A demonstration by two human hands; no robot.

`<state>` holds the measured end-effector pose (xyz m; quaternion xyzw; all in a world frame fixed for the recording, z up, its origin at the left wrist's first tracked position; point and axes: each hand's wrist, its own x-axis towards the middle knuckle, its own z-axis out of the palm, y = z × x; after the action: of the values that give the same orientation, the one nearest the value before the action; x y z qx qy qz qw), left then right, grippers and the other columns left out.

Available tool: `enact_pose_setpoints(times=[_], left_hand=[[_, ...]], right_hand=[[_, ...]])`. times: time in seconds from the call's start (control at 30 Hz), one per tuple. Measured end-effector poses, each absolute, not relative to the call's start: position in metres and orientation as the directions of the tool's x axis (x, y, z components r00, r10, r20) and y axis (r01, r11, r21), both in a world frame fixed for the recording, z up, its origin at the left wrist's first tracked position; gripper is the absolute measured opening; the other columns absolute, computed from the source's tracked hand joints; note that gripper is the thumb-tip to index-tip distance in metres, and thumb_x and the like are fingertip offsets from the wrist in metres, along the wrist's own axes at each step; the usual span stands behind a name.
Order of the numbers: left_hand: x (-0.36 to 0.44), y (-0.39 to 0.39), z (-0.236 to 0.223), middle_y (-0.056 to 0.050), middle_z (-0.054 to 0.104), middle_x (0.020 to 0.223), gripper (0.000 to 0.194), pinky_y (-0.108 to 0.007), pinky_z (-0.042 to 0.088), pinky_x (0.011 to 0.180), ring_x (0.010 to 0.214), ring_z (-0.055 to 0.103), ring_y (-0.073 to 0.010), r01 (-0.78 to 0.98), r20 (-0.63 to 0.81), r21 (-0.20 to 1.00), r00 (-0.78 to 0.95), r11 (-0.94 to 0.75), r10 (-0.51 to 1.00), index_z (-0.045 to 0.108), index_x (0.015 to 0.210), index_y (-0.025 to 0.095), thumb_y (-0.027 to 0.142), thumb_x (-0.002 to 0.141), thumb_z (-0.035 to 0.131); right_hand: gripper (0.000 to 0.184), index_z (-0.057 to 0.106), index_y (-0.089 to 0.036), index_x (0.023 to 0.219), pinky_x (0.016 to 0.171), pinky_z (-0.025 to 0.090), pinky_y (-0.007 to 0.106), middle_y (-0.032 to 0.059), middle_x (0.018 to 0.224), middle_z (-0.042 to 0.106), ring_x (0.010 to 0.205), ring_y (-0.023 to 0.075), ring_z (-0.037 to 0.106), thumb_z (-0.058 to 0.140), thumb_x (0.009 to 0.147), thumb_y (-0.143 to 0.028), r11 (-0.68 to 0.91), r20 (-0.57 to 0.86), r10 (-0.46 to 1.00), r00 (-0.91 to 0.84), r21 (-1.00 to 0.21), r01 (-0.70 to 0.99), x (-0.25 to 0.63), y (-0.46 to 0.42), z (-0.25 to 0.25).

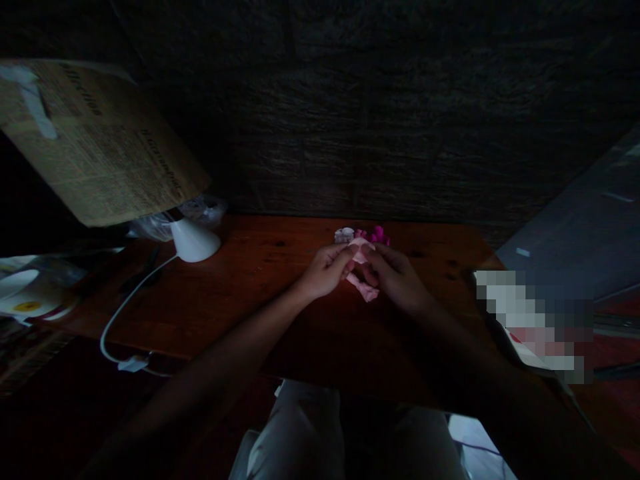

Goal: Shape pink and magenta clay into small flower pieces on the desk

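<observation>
Both of my hands meet over the wooden desk and pinch a pale pink, crumpled piece of cloth (361,251). My left hand (327,268) grips its left side between thumb and fingers. On its right side my right hand (397,272) is closed in the same way. Below the fingers shows a gathered pink part (367,291); whether it belongs to the same piece I cannot tell. Just behind the hands lie a whitish-grey crumpled piece (344,235) and a bright magenta one (380,235), both partly covered by the hands.
A lamp with a white base (195,241) and a newsprint-patterned shade (120,147) stands at left, its cord running over the desk (240,280) edge. A white cup-like container (30,293) sits far left. A blurred-out object (525,320) lies right. A dark wall rises behind.
</observation>
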<state>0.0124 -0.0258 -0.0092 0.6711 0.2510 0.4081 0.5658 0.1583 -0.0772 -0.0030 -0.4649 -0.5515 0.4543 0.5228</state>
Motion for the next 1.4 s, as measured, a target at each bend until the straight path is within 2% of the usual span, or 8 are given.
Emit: enact_pose_setpoints(times=[0.1, 0.2, 0.37, 0.63, 0.77, 0.97, 1.27, 1.4], left_hand=[[0.0126, -0.0256, -0.0094, 0.008, 0.037, 0.049, 0.038, -0.02, 0.024, 0.043, 0.042, 0.03, -0.0042, -0.139, 0.195, 0.98, 0.549, -0.141, 0.813, 0.045, 0.063, 0.019, 0.048, 0.084, 0.056], [0.0133, -0.0258, -0.0099, 0.008, 0.037, 0.05, 0.037, -0.02, 0.023, 0.042, 0.041, 0.03, -0.0039, -0.147, 0.139, 0.987, 0.554, -0.068, 0.821, 0.046, 0.063, 0.018, 0.048, 0.083, 0.056], [0.0147, -0.0279, -0.0068, 0.007, 0.041, 0.051, 0.04, -0.019, 0.027, 0.041, 0.041, 0.036, -0.0049, -0.16, 0.195, 0.979, 0.525, -0.128, 0.829, 0.052, 0.068, 0.017, 0.052, 0.086, 0.057], [0.0123, -0.027, -0.0032, 0.006, 0.046, 0.05, 0.037, -0.018, 0.035, 0.039, 0.042, 0.047, -0.0075, -0.178, 0.287, 0.958, 0.527, -0.226, 0.8, 0.056, 0.074, 0.017, 0.052, 0.085, 0.062], [0.0121, -0.0273, -0.0025, 0.006, 0.045, 0.049, 0.036, -0.018, 0.034, 0.039, 0.041, 0.043, -0.0065, -0.15, 0.291, 0.957, 0.522, -0.249, 0.802, 0.056, 0.072, 0.017, 0.05, 0.086, 0.061], [0.0125, -0.0304, -0.0024, 0.007, 0.04, 0.048, 0.036, -0.018, 0.027, 0.038, 0.038, 0.033, -0.005, -0.131, 0.231, 0.973, 0.541, -0.19, 0.809, 0.057, 0.074, 0.018, 0.051, 0.087, 0.058], [0.0144, -0.0276, -0.0052, 0.006, 0.042, 0.053, 0.032, -0.019, 0.027, 0.039, 0.041, 0.035, -0.0049, -0.145, 0.179, 0.983, 0.574, -0.116, 0.799, 0.056, 0.076, 0.017, 0.047, 0.087, 0.059], [0.0143, -0.0275, -0.0037, 0.007, 0.043, 0.052, 0.033, -0.018, 0.027, 0.039, 0.039, 0.034, -0.0043, -0.174, 0.188, 0.979, 0.596, -0.103, 0.781, 0.055, 0.075, 0.017, 0.048, 0.085, 0.062]], right_hand=[[0.04, 0.054, -0.021, 0.075, 0.043, 0.033, 0.024, -0.0072, 0.051, 0.045, 0.043, 0.0087, 0.039, 0.061, 0.084, -0.059, 0.159, 0.158, 0.987, 0.013, -0.987, -0.003, 0.1614, -0.0753, -0.0043], [0.038, 0.055, -0.02, 0.071, 0.044, 0.032, 0.023, -0.0064, 0.052, 0.046, 0.045, 0.0083, 0.039, 0.062, 0.084, -0.055, 0.195, 0.197, 0.979, 0.049, -0.98, 0.04, 0.1636, -0.0745, -0.0045], [0.04, 0.057, -0.02, 0.069, 0.043, 0.03, 0.023, -0.0052, 0.053, 0.049, 0.044, 0.0081, 0.04, 0.061, 0.083, -0.057, 0.256, 0.257, 0.966, -0.005, -0.963, 0.082, 0.1603, -0.0779, -0.0014], [0.046, 0.056, -0.019, 0.067, 0.043, 0.033, 0.024, -0.0057, 0.051, 0.047, 0.042, 0.0085, 0.043, 0.062, 0.083, -0.062, 0.173, 0.172, 0.985, -0.023, -0.982, 0.076, 0.1613, -0.0787, -0.0006], [0.053, 0.051, -0.019, 0.058, 0.045, 0.035, 0.025, -0.0041, 0.05, 0.048, 0.043, 0.0091, 0.044, 0.061, 0.082, -0.066, 0.131, 0.129, 0.991, -0.026, -0.989, 0.073, 0.163, -0.0766, -0.0023], [0.056, 0.052, -0.02, 0.059, 0.047, 0.035, 0.025, -0.0035, 0.049, 0.049, 0.043, 0.0094, 0.045, 0.054, 0.085, -0.069, 0.105, 0.096, 0.992, -0.088, -0.989, 0.107, 0.1619, -0.0762, -0.002], [0.052, 0.052, -0.02, 0.062, 0.044, 0.034, 0.024, -0.0046, 0.051, 0.048, 0.043, 0.0086, 0.043, 0.055, 0.084, -0.068, 0.228, 0.216, 0.973, -0.086, -0.959, 0.167, 0.1649, -0.079, 0.0016], [0.05, 0.053, -0.02, 0.064, 0.043, 0.033, 0.023, -0.0049, 0.051, 0.048, 0.042, 0.0083, 0.042, 0.056, 0.084, -0.066, 0.225, 0.214, 0.973, -0.087, -0.964, 0.145, 0.1623, -0.0797, 0.001]])
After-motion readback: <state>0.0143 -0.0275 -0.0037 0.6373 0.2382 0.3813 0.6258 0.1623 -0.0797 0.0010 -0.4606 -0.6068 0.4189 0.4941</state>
